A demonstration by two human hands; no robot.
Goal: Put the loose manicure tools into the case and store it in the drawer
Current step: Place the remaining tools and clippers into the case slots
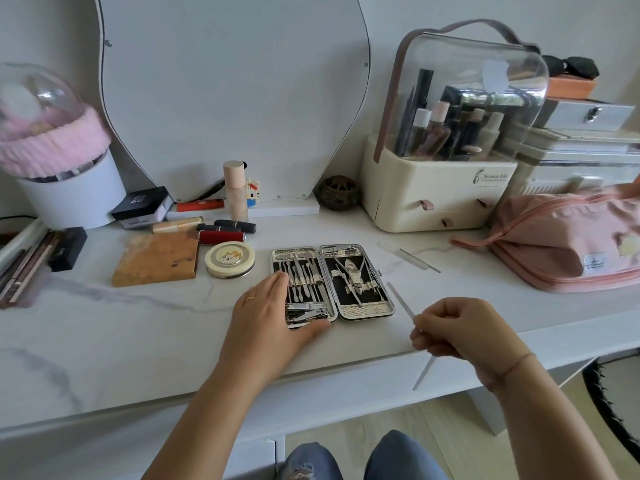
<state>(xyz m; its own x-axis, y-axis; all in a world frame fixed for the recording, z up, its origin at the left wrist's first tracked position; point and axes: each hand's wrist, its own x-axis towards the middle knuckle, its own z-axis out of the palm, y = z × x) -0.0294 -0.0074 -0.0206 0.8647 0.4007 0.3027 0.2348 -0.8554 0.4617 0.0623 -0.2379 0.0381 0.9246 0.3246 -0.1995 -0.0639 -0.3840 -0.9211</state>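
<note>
Case (367, 313) lies open flat on the desk (138, 341), between the two hands; both halves show rows of tools strapped in, clippers at the near end of the left half.

Left hand (266, 317) rests on the left half of the case, fingers fairly straight along its outer edge, thumb lying against the near edge; it holds nothing, it seems to steady the case.

Right hand (460, 334) is just right of the case, apart from the left hand; fingers curled, pinching a thin metal file (401, 303) near its middle; one end points up toward the case's right edge, the other hangs down past the desk edge.

A second thin tool (420, 260) lies loose on the desk beyond the right hand, well apart from the case; something clear and flat lies just beside it, too faint to name.

Progress, as a judgement: early to middle; most tools look seated; the file is in hand but not slotted; the far tool is not yet picked up; case not closed; no drawer seen open, storing not begun.
</note>
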